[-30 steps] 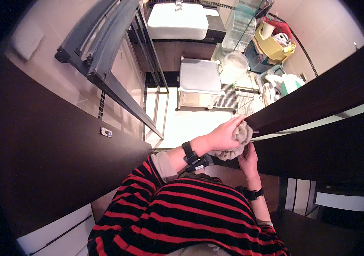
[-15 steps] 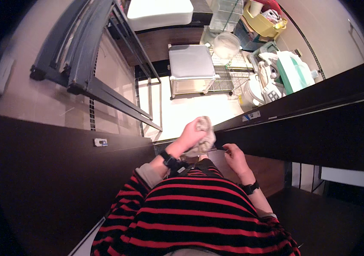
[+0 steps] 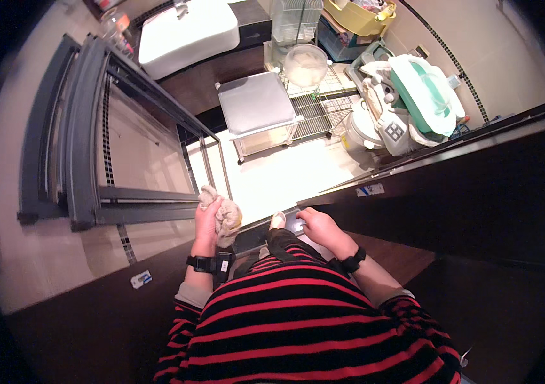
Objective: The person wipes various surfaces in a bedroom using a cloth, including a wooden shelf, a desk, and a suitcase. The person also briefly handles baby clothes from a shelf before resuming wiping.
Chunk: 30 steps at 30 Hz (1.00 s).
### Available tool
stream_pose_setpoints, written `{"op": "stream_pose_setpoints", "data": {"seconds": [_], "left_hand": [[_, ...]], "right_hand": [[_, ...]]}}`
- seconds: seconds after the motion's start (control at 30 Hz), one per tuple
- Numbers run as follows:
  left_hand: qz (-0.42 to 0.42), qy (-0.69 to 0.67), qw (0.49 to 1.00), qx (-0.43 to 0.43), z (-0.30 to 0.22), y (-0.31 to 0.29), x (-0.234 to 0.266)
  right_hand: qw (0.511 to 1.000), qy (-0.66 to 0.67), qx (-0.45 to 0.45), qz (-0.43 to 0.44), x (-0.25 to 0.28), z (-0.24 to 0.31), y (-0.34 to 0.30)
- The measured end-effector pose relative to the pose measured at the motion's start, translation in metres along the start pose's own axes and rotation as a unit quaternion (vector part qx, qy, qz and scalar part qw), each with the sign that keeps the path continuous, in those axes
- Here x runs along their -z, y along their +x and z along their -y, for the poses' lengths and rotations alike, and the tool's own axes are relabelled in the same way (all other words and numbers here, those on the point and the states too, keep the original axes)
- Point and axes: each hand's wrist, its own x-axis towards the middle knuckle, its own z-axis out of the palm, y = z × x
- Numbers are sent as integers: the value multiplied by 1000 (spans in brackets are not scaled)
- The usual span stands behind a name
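Observation:
My left hand [image 3: 206,225] is closed around a crumpled beige cloth [image 3: 228,221]. It is next to the low end of the grey folding door frame [image 3: 148,213]. Some of the cloth sticks out above the thumb and the rest hangs to the right. My right hand [image 3: 322,228] is in front of my body, above the doorway sill [image 3: 253,238]. Its fingers are loosely bent, a little apart, and I see nothing held in them. Black bands circle both wrists.
Dark door panels [image 3: 471,185] flank the doorway. Beyond are a white sink [image 3: 189,38], a grey-topped wheeled cart [image 3: 256,102], a wire rack [image 3: 314,118], a white bucket [image 3: 362,128], a green-and-white tub [image 3: 423,96] and a yellow basket [image 3: 355,19]. My foot [image 3: 278,221] is at the sill.
My left hand has moved left with the cloth, from the middle to beside the grey door frame. My right hand has shifted left and slightly up. The view has turned and tilted.

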Motion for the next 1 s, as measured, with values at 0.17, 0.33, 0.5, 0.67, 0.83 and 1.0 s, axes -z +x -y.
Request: {"op": "stream_pose_setpoints", "data": {"seconds": [0.17, 0.33, 0.5, 0.67, 0.83, 1.0], "left_hand": [[-36, 11, 999, 36, -17, 41, -2], [-37, -18, 997, 60, -27, 72, -11], [-70, 32, 993, 92, -60, 101, -33], [-47, 68, 996, 39, -95, 149, -73], [74, -42, 996, 37, -119, 212, -128], [254, -132, 951, 115, -155, 274, -200]], "right_hand": [[998, 28, 29, -45, 18, -18, 42], [996, 37, 32, -70, 32, -43, 56], [995, 58, -16, -83, 35, -62, 62], [983, 138, -101, -70, 49, -59, 95], [960, 226, -8, -166, 82, -29, 178], [949, 194, 120, -216, 118, 24, 304]]}}
